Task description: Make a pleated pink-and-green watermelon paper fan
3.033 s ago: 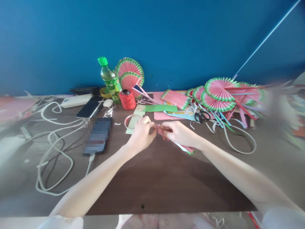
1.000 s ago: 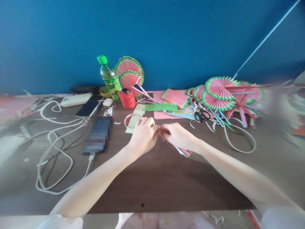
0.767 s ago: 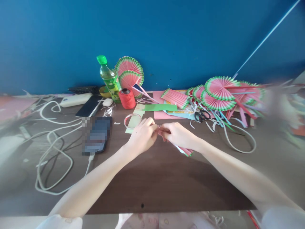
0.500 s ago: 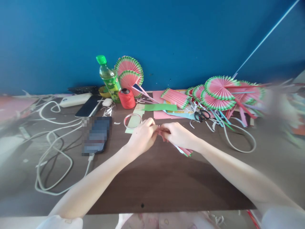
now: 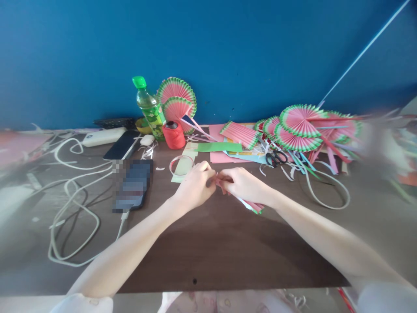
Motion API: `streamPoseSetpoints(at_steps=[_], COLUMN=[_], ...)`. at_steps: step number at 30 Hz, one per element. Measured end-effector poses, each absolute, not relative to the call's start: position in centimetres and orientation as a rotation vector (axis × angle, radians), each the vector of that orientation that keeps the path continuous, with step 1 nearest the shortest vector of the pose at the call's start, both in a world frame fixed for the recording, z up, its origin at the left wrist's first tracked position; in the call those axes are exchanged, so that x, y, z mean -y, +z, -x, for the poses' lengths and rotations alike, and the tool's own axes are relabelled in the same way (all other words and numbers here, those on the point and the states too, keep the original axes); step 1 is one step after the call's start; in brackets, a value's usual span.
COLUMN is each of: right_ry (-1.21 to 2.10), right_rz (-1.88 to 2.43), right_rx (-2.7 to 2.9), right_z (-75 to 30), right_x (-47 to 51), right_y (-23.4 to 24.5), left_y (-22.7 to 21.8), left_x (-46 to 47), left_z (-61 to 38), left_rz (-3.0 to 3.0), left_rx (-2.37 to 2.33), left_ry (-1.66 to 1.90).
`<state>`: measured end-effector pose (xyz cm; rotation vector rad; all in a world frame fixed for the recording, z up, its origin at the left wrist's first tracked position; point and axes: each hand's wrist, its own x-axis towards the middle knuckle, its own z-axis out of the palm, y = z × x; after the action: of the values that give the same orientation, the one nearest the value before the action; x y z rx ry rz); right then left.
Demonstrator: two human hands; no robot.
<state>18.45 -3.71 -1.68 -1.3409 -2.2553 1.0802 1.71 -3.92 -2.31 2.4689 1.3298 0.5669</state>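
Note:
A folded pink paper strip with a green-and-white edge (image 5: pixel 254 206) pokes out below my right hand (image 5: pixel 240 182), whose fingers pinch its pink end. My left hand (image 5: pixel 198 184) meets it from the left, thumb and fingertips closed at the same pink end; the small bit between the fingertips is mostly hidden. A roll of clear tape with a reddish rim (image 5: pixel 171 167) lies just beyond my left hand, on a pale green paper sheet (image 5: pixel 177 178). Behind my hands is a bright green paper strip (image 5: pixel 220 147).
Pleated watermelon fans (image 5: pixel 298 141) pile up at the back right, near black scissors (image 5: pixel 276 158). A green-capped bottle (image 5: pixel 151 111) and a red spool (image 5: pixel 175 135) stand at the back. A phone (image 5: pixel 132 184) and white cable (image 5: pixel 70 261) lie at left.
Almost nothing differs. Both hands stay together at the pink end, with only a tiny shift of the fingertips.

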Motion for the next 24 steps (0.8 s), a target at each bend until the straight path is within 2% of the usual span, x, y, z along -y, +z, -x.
streamPoseSetpoints(at_steps=[8,14,18,21,24], right_ry=[1.286,1.339,1.354,1.373,1.422], right_rz=[1.262,1.267,1.283,1.316,1.334], right_rx=[2.19,2.172,2.217,2.19,2.121], right_z=[-19.1,-19.5,-19.9,-20.1,-20.1], right_x=[3.3,3.2,2.8,2.5,2.3], right_y=[-0.8,0.0,0.1,-0.1,-0.3], left_y=[-1.9,-1.4,-1.5,-1.9,-2.4], left_x=[3.1,2.1,0.9,0.1,-0.3], left_z=[-0.7,0.3,1.6,2.7,3.4], left_rz=[-2.431,-2.429,-2.401,-2.408,-2.462], left_rx=[-1.28,-1.424,-1.704,-2.077,-2.243], left_ry=[0.602,0.574,0.547,0.408,0.292])
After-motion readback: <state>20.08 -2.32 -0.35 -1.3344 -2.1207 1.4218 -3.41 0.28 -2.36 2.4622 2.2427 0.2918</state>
